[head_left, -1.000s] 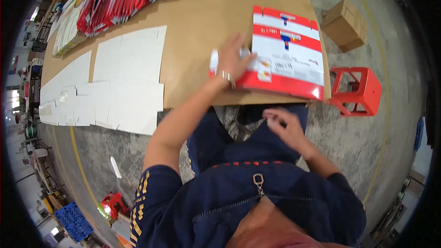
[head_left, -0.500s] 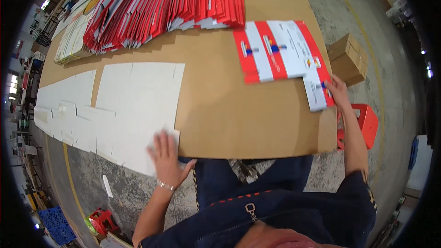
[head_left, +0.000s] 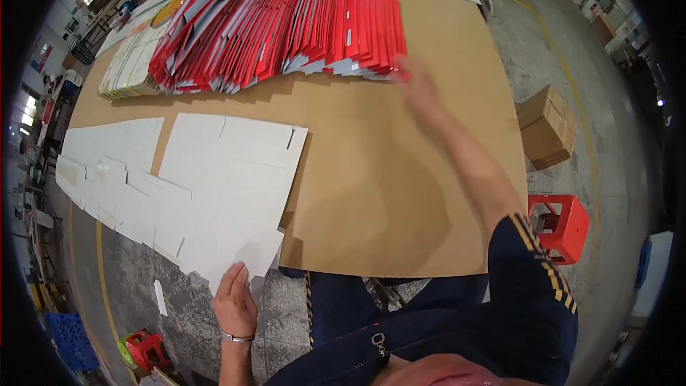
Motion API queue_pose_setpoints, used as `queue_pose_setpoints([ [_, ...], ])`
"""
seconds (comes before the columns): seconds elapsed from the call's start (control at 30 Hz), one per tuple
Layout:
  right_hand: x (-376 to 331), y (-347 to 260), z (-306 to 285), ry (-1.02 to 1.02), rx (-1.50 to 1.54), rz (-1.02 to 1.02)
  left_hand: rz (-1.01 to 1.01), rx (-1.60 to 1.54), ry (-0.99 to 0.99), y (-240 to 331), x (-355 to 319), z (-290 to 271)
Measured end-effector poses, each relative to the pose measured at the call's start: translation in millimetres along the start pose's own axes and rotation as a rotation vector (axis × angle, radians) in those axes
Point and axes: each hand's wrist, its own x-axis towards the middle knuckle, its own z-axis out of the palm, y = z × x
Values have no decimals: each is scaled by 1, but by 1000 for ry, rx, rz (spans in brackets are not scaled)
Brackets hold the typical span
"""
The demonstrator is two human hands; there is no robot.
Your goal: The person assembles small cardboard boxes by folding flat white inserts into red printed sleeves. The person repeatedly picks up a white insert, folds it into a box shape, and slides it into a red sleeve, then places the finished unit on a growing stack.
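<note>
Brown tabletop (head_left: 371, 179), red cartons (head_left: 314, 32) at right hand (head_left: 416, 87)

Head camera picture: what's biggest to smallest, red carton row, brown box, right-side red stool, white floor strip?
1. Red carton row
2. Brown box and red stool: too alike to rank
3. White floor strip

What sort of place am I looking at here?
Probably a packing workshop or factory floor: a long row of red folded cartons and flat white cardboard lie on a large work table, and yellow lines mark the grey floor.
</note>
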Motion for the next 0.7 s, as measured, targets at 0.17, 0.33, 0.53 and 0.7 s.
queue_pose_setpoints([
  [0.17, -192, -166, 9, -452, 167, -830, 242, -28, 73, 70, 19, -4],
  [0.33, -247, -165, 1, -307, -53, -862, 313, -130, 72, 102, 1, -3],
  [0.53, -239, -149, -66, 17, 75, -458, 15, -54, 450, 59, 6, 32],
  [0.7, -265, -107, -116, 105, 266, -465, 74, 63, 541, 28, 20, 64],
])
